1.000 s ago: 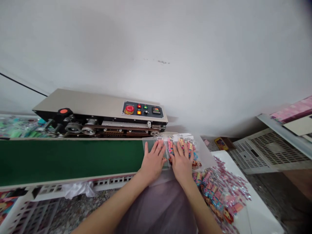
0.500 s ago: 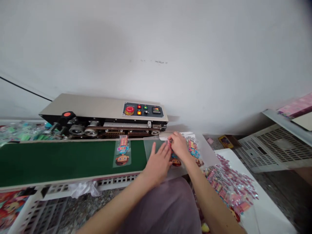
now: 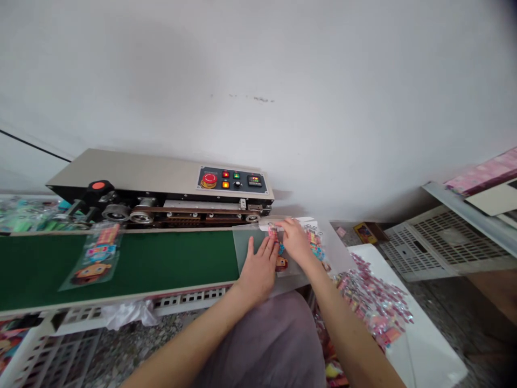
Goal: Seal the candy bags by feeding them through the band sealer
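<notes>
Nearby, the machine (image 3: 161,172) and heaped pink packets (image 3: 374,302) flank the hands (image 3: 258,272).

Left hand (image 3: 258,269) splayed, right hand (image 3: 296,240) curled

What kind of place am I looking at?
Probably a small packing workshop: a bag-sealing machine with a lit control panel, a green conveyor belt carrying a clear packet, and a heap of small pink packets on a white table.

Lit softly, rather dimly; shadowed faintly on the wall (image 3: 283,118) beyond the right hand (image 3: 298,242); glinting on piled packets (image 3: 379,302) to its right; blurred slightly, stretched toward the edges.
</notes>
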